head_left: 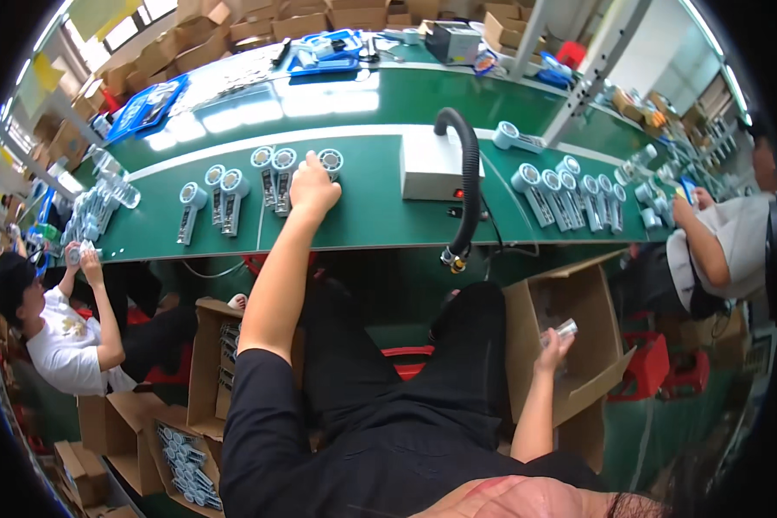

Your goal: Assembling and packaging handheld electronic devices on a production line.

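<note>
Green and glossy, our table [367,223] stood above an open cardboard box [521,345]. Our left hand [314,190] curled its fingers against a round-headed, pale-blue plastic fan [331,161] on the table; whether they gripped, we couldn't tell. By the box, our right hand [556,350] pinched a small, clear, shiny piece [566,328] between its fingers.

Rows of matching devices [233,183], a green workbench [363,211] and cardboard boxes [354,18] show an assembly workshop.
</note>
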`<state>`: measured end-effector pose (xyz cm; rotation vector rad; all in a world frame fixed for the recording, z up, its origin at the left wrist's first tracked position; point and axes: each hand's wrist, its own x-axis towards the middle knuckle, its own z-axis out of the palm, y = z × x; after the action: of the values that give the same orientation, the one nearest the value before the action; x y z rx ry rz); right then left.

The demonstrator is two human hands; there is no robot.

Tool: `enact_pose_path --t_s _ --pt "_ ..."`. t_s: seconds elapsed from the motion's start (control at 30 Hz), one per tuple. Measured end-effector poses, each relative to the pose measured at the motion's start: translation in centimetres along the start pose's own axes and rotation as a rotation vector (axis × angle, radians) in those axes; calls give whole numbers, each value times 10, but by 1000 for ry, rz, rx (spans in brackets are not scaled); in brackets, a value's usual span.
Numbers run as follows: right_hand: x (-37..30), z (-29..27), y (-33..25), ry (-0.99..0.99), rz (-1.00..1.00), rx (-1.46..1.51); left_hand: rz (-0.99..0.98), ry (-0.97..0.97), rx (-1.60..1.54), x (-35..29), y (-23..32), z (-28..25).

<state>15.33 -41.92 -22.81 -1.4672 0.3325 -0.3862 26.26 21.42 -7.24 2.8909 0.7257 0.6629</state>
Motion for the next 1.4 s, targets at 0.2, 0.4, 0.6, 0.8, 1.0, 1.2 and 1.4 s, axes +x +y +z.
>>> enact_pose_path --t_s 0.2,0.4,0.6,0.8,1.0,1.2,1.4 --pt "-47 116 -62 -471 406 332 -303 -759 -1735 -57 3 -58" --pt "-73 233 5 -656 862 380 -596 -1083 -2515 -242 8 -21" --pt "-84 289 64 -296 1386 961 -934 -959 -2696 -340 23 -36" --pt "-105 270 56 -668 259 6 -1025 -846 -2270 -349 14 -17" --pt "-98 274 49 -583 774 234 -708 -1001 -1959 -320 43 -30" --pt "-86 281 62 -526 1260 581 -699 -1086 -2222 -319 45 23" --pt "-70 281 63 -514 1390 789 -992 -1136 -2400 -327 47 70"
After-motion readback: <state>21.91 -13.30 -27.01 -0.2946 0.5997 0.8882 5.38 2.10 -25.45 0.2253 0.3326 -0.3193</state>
